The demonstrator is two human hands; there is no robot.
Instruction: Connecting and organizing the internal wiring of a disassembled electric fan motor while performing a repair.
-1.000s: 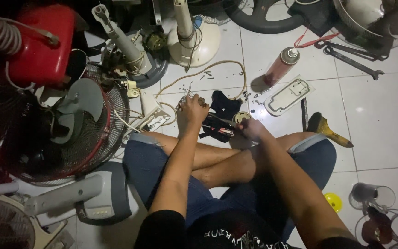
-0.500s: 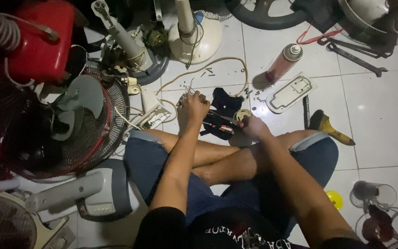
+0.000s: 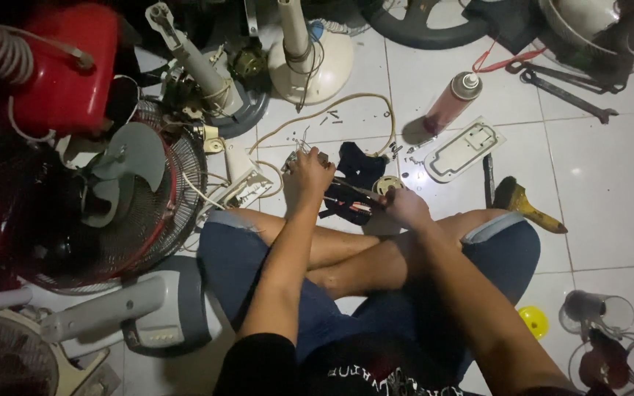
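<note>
I sit cross-legged on a white tiled floor. My left hand (image 3: 307,176) is closed around a small metal part with wires at its top. My right hand (image 3: 405,207) grips a thin tool (image 3: 355,190) whose shaft points left toward the left hand. Between the hands lies a dark motor-like assembly (image 3: 346,205) with red wires, resting by my shins. A black cloth or part (image 3: 358,164) lies just beyond it, beside a small round cream piece (image 3: 386,183).
A fan with grey blades and a wire guard (image 3: 137,198) stands left, a red fan body (image 3: 60,73) behind it. A cream fan base (image 3: 315,66), spray can (image 3: 450,104), white cover plate (image 3: 462,151), yellow-handled brush (image 3: 526,207), wrenches (image 3: 563,88) and scattered screws surround me.
Both hands have stayed on the dark assembly with only slight shifts. The view has drifted a little, nothing else moved.
</note>
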